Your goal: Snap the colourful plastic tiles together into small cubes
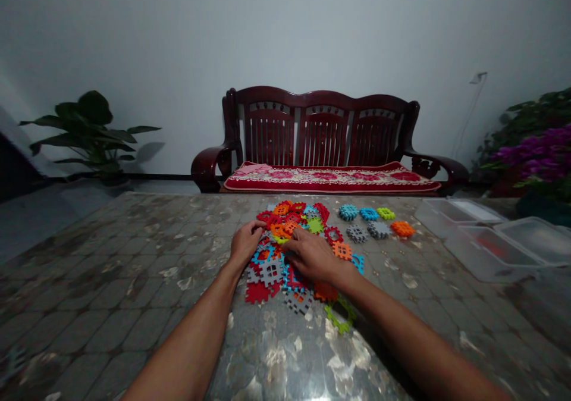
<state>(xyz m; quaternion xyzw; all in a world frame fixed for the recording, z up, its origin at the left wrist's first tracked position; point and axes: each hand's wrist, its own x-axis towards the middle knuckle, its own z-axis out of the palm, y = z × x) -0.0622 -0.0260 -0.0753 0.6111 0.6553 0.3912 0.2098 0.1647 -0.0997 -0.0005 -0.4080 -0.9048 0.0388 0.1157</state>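
Note:
A heap of notched plastic building tiles (271, 272) in red, orange, blue, grey and lime green lies loosely piled on the table. My left hand (246, 241) rests at the heap's left edge, beside red and orange tiles, its fingers a little apart with nothing visible in them. Over the heap's middle, my right hand (312, 257) reaches down with its fingers drawn together, next to a lime green tile (281, 240). Its fingertips are partly hidden, and I cannot make out what they hold. A lime green ring-shaped tile (340, 316) lies below my right wrist.
Sorted small stacks stand right of the heap: blue tiles (348, 212), grey tiles (379, 229), orange tiles (402, 229) and lime green tiles (386, 213). Clear plastic boxes (495, 249) sit at the table's right. Beyond the table (178, 258) is a wooden bench (322, 100).

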